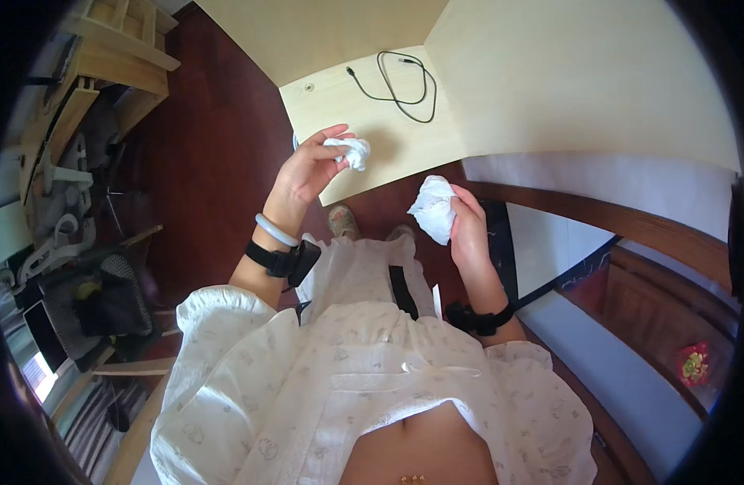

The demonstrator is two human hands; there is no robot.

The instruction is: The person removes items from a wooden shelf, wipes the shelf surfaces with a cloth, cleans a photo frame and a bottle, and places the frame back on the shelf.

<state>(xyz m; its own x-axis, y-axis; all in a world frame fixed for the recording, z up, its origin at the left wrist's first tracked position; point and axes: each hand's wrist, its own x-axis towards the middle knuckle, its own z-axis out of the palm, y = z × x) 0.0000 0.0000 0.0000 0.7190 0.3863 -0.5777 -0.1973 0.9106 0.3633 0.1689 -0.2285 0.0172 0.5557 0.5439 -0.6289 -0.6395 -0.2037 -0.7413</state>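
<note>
Honestly can't read any text, labels, numbers or signs here. The small, shiny red-and-yellow ornament (693, 364) around four o'clock is too blurry to make out any lettering on it.

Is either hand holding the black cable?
No, the black cable lies on the pale surface, while the left hand and the right hand each hold crumpled white material.

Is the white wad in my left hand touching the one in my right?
Apart: the head view shows pale board between left wad and right wad.
</note>
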